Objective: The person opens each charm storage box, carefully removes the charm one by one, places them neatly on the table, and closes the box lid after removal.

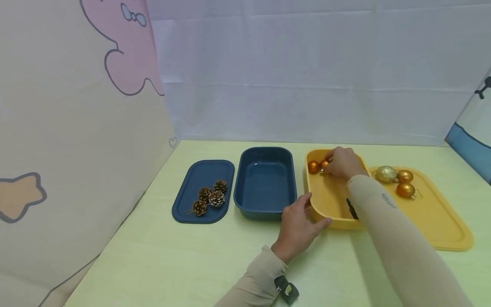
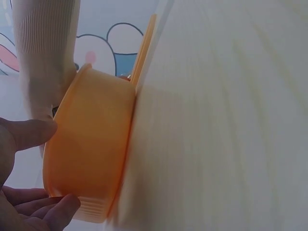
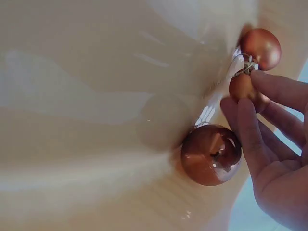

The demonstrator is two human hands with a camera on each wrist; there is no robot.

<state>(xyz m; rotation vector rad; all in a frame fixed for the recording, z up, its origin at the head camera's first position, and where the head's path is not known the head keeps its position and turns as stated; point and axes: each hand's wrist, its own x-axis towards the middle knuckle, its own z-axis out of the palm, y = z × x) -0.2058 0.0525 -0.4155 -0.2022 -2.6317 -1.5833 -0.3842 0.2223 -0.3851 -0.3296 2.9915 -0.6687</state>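
Note:
My right hand point(image 1: 343, 163) reaches into the yellow box point(image 1: 327, 200). Its thumb and fingers pinch a small matte orange Christmas bauble point(image 3: 244, 89) with a metal cap. Beside that bauble, inside the box, lie another matte bauble point(image 3: 261, 49) and a larger shiny one point(image 3: 211, 155). The hand partly covers the far end of the box in the head view. My left hand point(image 1: 300, 226) grips the box's near left corner, its thumb at the front rim and its fingers along the left side.
A yellow lid point(image 1: 441, 217) at the right bears a glittery pale bauble point(image 1: 385, 174) and two orange baubles point(image 1: 405, 190). Left of the yellow box stands a blue box point(image 1: 264, 187). Farther left, several pine cones point(image 1: 216, 198) lie on a blue lid point(image 1: 192, 187).

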